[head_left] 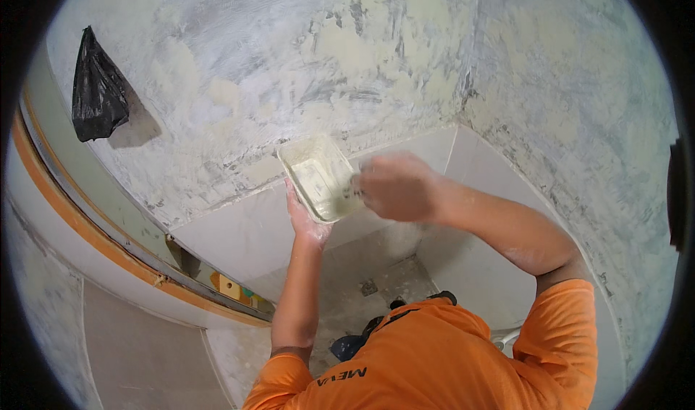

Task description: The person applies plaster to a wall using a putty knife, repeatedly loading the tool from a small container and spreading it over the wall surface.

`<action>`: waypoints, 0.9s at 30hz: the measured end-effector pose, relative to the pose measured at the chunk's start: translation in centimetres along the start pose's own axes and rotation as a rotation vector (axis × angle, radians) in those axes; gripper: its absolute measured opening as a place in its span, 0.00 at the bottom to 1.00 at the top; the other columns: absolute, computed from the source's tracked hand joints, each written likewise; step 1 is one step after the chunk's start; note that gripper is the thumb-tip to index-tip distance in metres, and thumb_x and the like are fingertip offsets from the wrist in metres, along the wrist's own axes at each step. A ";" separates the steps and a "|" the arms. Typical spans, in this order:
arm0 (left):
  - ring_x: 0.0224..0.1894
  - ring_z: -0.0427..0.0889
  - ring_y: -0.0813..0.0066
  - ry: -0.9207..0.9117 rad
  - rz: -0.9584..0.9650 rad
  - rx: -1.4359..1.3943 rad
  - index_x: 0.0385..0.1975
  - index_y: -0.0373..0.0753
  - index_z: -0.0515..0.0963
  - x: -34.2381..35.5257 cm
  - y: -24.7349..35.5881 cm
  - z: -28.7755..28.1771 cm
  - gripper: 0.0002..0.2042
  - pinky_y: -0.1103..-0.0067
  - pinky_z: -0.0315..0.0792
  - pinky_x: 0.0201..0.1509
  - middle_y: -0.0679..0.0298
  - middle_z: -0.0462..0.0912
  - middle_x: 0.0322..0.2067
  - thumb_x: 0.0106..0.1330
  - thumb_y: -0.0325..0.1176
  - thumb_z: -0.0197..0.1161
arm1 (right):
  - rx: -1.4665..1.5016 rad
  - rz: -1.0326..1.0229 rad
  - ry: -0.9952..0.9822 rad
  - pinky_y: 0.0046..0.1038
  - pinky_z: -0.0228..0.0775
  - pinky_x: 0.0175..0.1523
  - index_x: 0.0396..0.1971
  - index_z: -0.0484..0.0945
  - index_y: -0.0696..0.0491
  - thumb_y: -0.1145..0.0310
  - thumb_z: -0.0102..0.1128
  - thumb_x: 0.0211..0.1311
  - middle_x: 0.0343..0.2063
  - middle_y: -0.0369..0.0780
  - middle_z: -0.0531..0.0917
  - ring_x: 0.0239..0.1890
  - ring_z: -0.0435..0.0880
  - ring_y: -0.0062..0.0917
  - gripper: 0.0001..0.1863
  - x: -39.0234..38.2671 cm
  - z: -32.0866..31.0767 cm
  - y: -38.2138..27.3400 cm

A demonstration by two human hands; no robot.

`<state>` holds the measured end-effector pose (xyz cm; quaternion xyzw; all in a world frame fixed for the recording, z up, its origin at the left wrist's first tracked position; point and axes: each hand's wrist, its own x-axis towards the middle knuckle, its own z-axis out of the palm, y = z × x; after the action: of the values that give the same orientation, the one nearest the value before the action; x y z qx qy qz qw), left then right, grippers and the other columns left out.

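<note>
Cream-coloured rectangular plastic tub (314, 170) is held up in front of the wall, close to the line where patchy grey-and-cream plaster (253, 62) gives way to pale tiles (242, 240), its open mouth tilted so that the inside shows, whitish smears coating its bottom and sides. The left hand (310, 223) grasps it from below at the near left corner, with fingers along the outer side and pale residue on the skin. The right hand (399, 187) is beside the tub's right edge, its fingers looking curled inward (motion blurs it, and a dark patch sits at the fingertips), so I cannot tell whether it grips anything or touches the rim. Whitish dust marks the right forearm near the elbow, and both arms come out of the short sleeves of an orange T-shirt (434, 352). Up on the left, a black plastic bag (100, 95) hangs against the plaster and casts a shadow beside it. Below that bag, an orange-brown strip (108, 243) curves along a recessed ledge, where a small yellow object (229, 287) rests. Beneath the arms, a square drain (368, 287) is set in the stained floor (333, 290).
</note>
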<state>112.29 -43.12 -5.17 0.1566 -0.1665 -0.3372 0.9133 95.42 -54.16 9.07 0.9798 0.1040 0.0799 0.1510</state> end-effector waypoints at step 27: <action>0.63 0.75 0.54 0.198 -0.274 0.198 0.70 0.41 0.61 -1.3 -3.9 -5.7 0.35 0.53 0.74 0.64 0.54 0.71 0.63 0.76 0.64 0.39 | 1.790 1.153 0.050 0.20 0.51 0.18 0.34 0.85 0.58 0.63 0.62 0.69 0.18 0.30 0.72 0.17 0.67 0.15 0.12 -5.8 15.4 -5.3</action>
<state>111.49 -44.09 -12.15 0.2995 -0.0855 -0.4234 0.8507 91.74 -54.84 -7.77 0.6334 -0.3516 0.0538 -0.6872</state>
